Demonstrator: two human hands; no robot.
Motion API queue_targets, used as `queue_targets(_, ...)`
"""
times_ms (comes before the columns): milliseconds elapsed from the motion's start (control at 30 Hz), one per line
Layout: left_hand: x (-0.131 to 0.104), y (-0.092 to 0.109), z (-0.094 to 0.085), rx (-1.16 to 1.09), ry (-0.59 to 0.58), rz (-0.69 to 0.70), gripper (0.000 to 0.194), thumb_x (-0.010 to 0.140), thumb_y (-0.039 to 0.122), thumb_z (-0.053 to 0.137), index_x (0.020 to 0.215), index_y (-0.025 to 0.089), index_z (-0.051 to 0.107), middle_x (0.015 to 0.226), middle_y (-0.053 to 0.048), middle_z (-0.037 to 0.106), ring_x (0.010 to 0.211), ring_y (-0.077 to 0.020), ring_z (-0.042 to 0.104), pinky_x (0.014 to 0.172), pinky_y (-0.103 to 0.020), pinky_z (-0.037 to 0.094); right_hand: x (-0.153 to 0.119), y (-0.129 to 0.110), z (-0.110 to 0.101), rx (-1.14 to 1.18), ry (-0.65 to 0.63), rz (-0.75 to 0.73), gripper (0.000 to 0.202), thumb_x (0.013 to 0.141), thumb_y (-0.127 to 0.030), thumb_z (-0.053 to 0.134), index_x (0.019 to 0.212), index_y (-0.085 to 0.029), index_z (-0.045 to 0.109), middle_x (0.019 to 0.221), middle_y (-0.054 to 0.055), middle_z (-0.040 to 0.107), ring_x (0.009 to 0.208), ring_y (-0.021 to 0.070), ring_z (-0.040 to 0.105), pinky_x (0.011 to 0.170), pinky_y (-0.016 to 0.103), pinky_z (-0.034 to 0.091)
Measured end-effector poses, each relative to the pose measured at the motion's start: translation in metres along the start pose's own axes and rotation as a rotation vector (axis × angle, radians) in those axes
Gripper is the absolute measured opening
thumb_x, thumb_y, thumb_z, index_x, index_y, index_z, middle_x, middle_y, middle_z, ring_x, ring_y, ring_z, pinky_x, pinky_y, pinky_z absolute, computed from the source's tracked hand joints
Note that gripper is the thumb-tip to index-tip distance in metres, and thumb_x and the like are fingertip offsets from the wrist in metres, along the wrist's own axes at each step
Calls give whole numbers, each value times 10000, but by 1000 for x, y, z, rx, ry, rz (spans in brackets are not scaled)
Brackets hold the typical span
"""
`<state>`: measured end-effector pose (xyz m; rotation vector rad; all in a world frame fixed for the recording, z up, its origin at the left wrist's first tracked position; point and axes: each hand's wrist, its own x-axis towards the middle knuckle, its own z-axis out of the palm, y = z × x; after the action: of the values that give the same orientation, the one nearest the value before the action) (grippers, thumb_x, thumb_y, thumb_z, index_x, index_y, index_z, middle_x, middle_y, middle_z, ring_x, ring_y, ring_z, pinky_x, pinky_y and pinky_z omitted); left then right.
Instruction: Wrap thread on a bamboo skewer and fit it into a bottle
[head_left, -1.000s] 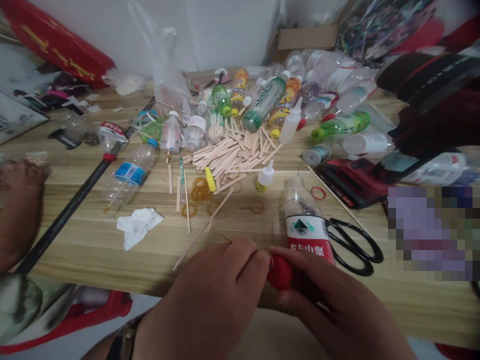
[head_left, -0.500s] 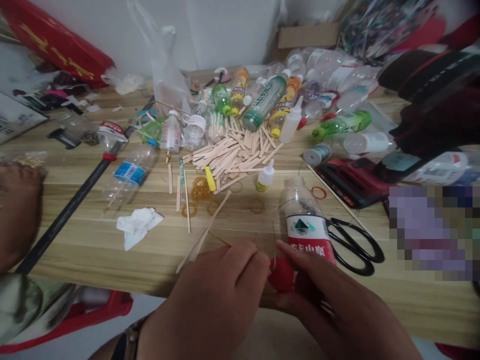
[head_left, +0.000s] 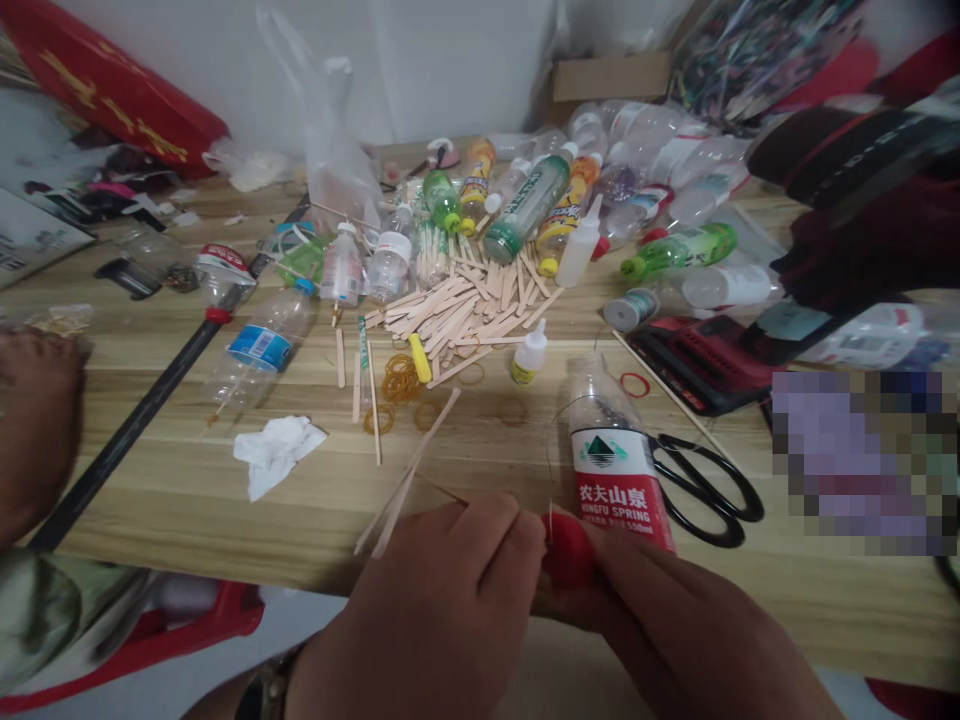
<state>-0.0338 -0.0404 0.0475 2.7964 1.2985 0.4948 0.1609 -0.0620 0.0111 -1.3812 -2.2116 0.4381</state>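
Note:
My right hand (head_left: 675, 590) is closed on a round red bottle cap (head_left: 568, 552), pinched between thumb and fingers. A thin wire (head_left: 550, 470) rises from the cap and bends toward the neck of a clear bottle with a red and white label (head_left: 611, 485), which stands just beyond. Against the cap's left side, the fingertips of my left hand (head_left: 457, 590) are pressed together. A thin brown strand (head_left: 439, 490) sticks out from that fist; its other end is hidden in the fingers. Two flat wooden sticks (head_left: 409, 480) lie crossed beside my left hand.
Black-handled scissors (head_left: 712, 490) and a red-and-black power tool (head_left: 705, 360) lie right. Ahead are a small glue bottle (head_left: 530, 355), rubber bands (head_left: 401, 378), piled wooden sticks (head_left: 465, 310) and several plastic bottles. Crumpled tissue (head_left: 277, 450) and another person's hand (head_left: 37, 430) are left.
My right fingers have closed further round the red cap and moved slightly left and down, covering more of it. My left hand has shifted slightly right and down.

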Motion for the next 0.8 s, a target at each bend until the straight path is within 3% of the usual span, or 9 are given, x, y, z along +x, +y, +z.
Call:
queue_targets(200, 2, 3, 1, 4, 12, 2, 265, 927, 45, 355, 971, 206, 561, 803, 15, 668, 647, -185, 636, 540, -324, 486, 0, -3, 1, 76, -74, 87, 219, 954, -145, 394, 958, -270, 573, 766, -68, 735, 611, 138, 717, 435, 183, 482)
queue_targets(400, 1, 5, 7, 60, 71, -18, 278, 939, 66, 320, 946, 199, 565, 829, -15, 685, 625, -195, 625, 499, -338, 459, -3, 1, 5, 68, -99, 55, 326, 888, -96, 399, 1087, -270, 590, 870, -43, 758, 675, 153, 733, 563, 200, 536)
queue_targets(600, 2, 6, 10, 58, 93, -30, 305, 981, 108, 286, 941, 198, 575, 843, -24, 702, 623, -191, 634, 489, -333, 452, -1, -3, 3, 86, -154, 211, 190, 930, -181, 472, 911, -285, 630, 757, -65, 737, 602, 159, 712, 478, 209, 487)
queue_targets(800, -3, 0, 8, 3, 58, -63, 312, 1027, 186, 265, 1035, 231, 573, 927, -8, 732, 721, -176, 684, 602, -309, 513, 2, 0, 3, 79, -136, 151, 135, 915, -194, 506, 894, -281, 608, 732, -79, 714, 574, 150, 695, 470, 216, 483)
